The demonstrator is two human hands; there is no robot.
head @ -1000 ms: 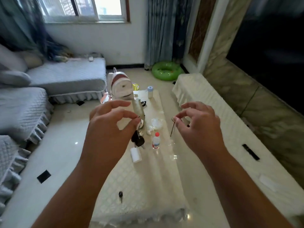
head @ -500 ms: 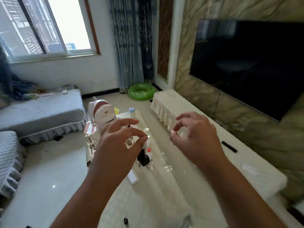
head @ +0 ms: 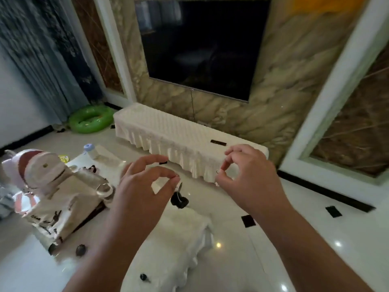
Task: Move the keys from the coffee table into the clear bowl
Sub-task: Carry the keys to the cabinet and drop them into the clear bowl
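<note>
Aloft, keys [head: 179,200] in left hand's [head: 143,186] pinch, small ring [head: 218,170] in right hand's [head: 250,178]; bag [head: 59,199] lettering blurred.

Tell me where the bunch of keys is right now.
In the head view, the keys hang mid-frame from the fingers of the left hand, above the white-covered coffee table, left of the right hand.

Keys [head: 179,200] blurry, thing [head: 218,170] pinched in R hand [head: 250,175] too small.
</note>
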